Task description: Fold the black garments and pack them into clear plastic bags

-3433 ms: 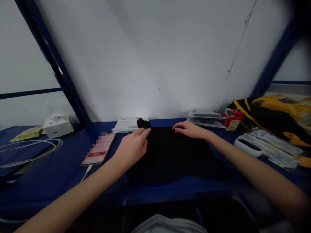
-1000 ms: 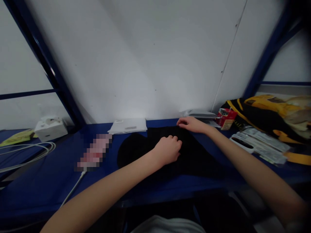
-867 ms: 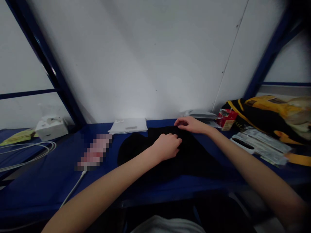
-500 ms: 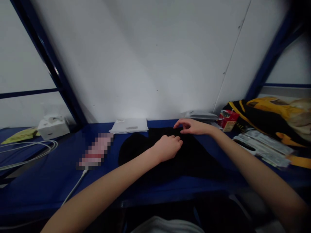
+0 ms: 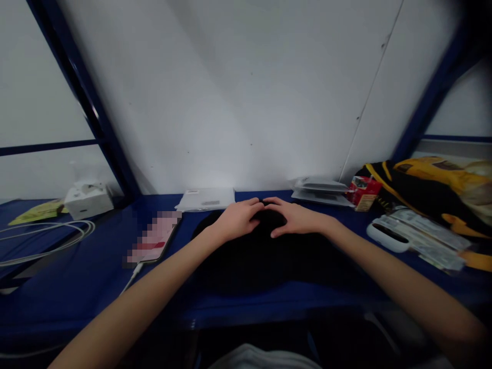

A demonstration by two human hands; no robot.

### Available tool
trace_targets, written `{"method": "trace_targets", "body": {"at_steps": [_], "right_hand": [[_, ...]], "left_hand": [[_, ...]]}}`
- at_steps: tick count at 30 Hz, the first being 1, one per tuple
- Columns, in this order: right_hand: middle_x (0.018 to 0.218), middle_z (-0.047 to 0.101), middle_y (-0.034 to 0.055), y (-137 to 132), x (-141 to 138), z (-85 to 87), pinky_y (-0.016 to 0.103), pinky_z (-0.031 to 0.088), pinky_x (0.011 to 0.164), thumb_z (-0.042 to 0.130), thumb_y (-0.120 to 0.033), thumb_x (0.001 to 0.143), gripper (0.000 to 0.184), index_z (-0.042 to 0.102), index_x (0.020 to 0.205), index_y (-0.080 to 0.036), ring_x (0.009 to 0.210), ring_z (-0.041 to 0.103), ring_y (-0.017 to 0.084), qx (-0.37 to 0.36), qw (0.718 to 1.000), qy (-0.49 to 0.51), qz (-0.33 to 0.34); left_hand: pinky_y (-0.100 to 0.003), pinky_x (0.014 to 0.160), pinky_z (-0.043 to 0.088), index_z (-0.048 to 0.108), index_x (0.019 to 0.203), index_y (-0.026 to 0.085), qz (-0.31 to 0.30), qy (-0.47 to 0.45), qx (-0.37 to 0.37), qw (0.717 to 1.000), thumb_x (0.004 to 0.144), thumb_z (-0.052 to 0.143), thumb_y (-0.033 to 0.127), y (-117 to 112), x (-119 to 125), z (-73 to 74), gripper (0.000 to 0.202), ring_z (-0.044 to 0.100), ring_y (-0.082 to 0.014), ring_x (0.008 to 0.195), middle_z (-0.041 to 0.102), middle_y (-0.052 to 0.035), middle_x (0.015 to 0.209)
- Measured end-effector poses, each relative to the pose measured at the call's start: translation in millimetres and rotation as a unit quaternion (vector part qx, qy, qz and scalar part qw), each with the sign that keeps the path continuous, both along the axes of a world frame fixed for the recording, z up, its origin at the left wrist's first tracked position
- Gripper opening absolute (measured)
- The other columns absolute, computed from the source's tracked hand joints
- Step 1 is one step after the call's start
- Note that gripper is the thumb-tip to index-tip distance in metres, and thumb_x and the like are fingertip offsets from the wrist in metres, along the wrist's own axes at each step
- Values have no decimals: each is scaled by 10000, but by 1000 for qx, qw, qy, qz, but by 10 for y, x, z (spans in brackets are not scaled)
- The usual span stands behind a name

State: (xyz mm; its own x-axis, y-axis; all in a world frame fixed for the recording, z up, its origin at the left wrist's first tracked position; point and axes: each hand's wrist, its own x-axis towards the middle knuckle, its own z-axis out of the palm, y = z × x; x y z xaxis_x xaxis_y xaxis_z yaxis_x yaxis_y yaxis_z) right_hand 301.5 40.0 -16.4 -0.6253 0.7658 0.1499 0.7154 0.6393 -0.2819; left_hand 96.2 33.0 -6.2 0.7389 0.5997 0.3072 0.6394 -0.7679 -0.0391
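Note:
Black cloth (image 5: 265,261), perhaps a garment, lies folded on the blue tabletop in front of me; its dark surface hides most of its folds. My left hand (image 5: 239,219) curls over its far part, thumb on the near side. From the other side my right hand (image 5: 294,215) cups the same part, its thumb spread below the fingers. The fingertips of both hands come together at the top, with a raised bit of the cloth between the thumbs and fingers.
A phone (image 5: 156,241) on a white cable lies left of the cloth. Behind are a flat white packet (image 5: 206,198) and clear plastic packages (image 5: 321,189). To the right are a red box (image 5: 363,192), a white oval object (image 5: 386,236) and a black-yellow bag (image 5: 418,189). A tissue box (image 5: 89,200) stands far left.
My left hand has shifted left and slightly away, my right hand left and lower, so they now meet over the cloth. Its far part has been drawn in and bunched.

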Motion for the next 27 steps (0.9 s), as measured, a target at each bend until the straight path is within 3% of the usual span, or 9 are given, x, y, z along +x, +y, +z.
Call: {"method": "trace_targets", "body": {"at_steps": [3,5,7,9,11,13,16,20,27], "right_hand": [[1067,601,47,-22,-137,-43,314,404,741,562,-408,729,358,561,1053,-256,915,564,229,63,997,-40,-38],[977,642,33,-20,-171,-51,301,400,685,527,-344,758,234,588,967,-257,854,586,221,90,993,-59,-52],[971,650,26,-7,-167,-49,299,396,648,524,-312,755,223,590,962,-263,819,596,219,112,990,-64,-60],[953,657,29,14,-138,-42,305,394,627,520,-311,754,254,584,996,-267,796,602,225,128,987,-62,-73],[923,662,42,40,-96,-32,317,394,627,508,-326,763,289,577,1034,-259,785,603,235,146,983,-54,-99],[911,662,52,68,-47,-17,327,393,635,493,-356,773,307,575,1051,-254,787,600,244,166,976,-43,-132],[879,659,52,108,31,15,329,383,626,486,-398,774,308,586,1031,-261,789,591,255,194,965,-21,-176],[808,635,62,160,132,44,313,367,594,467,-437,774,313,608,982,-250,763,573,246,226,945,14,-236],[783,568,69,276,254,4,304,367,600,473,-461,755,337,613,952,-225,703,538,205,239,929,53,-278]], "left_hand": [[-255,696,434,537,948,172,-27,-42,-76,996,765,459,200,8,-58,35,201,551,-139,804,575,-33,944],[-247,732,435,519,998,185,-49,-71,-151,985,778,472,253,37,-118,87,235,551,-132,843,586,-26,979],[-239,750,438,495,1048,199,-45,-103,-195,974,811,436,309,111,-216,132,267,550,-122,866,587,-23,1021],[-246,759,436,505,1021,195,14,-132,-162,978,842,371,318,234,-361,142,256,548,-126,872,590,-32,1023],[-282,791,421,527,976,177,128,-134,-64,981,826,367,268,384,-540,101,237,538,-157,905,596,-57,1008],[-322,795,419,538,977,162,258,-97,3,961,770,408,203,525,-729,20,247,519,-210,964,582,-90,1042],[-356,764,430,549,1000,132,378,-19,4,926,717,419,140,661,-963,-112,311,505,-266,1001,564,-136,1071],[-354,760,431,555,1027,142,426,22,-40,903,708,438,153,732,-1117,-206,340,509,-274,1007,559,-142,1106],[-337,737,435,573,1010,185,418,24,-62,906,715,459,227,808,-1177,-239,320,536,-263,973,583,-118,1093]]}}
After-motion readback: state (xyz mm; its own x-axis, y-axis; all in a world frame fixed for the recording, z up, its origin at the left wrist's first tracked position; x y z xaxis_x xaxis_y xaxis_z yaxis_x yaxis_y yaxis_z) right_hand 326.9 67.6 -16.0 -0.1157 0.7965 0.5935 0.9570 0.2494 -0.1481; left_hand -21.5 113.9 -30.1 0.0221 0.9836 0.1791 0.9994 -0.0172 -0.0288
